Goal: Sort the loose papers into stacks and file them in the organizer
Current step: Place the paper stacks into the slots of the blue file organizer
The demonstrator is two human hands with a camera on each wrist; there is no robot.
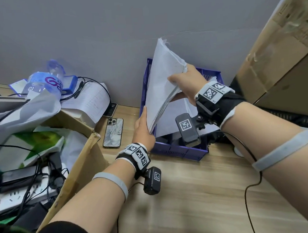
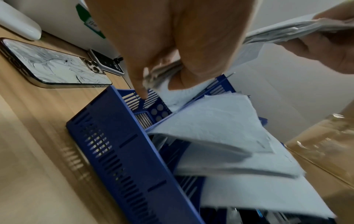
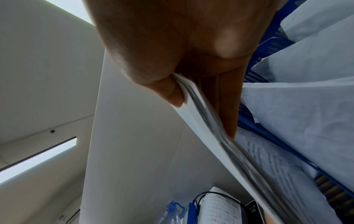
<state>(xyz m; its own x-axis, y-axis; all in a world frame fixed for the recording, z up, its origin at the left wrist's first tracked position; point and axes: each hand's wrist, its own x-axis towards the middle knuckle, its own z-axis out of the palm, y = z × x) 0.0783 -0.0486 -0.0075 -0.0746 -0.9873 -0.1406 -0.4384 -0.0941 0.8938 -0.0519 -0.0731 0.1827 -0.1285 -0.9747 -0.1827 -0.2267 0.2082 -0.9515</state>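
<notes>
A thick stack of white papers [image 1: 163,83] stands tilted on edge above the left end of the blue slotted organizer [image 1: 178,150]. My left hand [image 1: 143,129] pinches the stack's lower corner [image 2: 162,72] between thumb and fingers. At the stack's right edge my right hand [image 1: 185,82] grips it, thumb on the near side and fingers behind [image 3: 201,106]. More white sheets [image 2: 220,136] lie slanted in the organizer's [image 2: 118,151] other slots. The stack's bottom edge is hidden behind my left hand.
A phone [image 1: 113,133] lies face down on the wooden desk left of the organizer. Farther left stands an open cardboard box [image 1: 83,156] with bags, a power strip and cables. A large cardboard box [image 1: 281,54] leans at the right. A grey wall stands close behind.
</notes>
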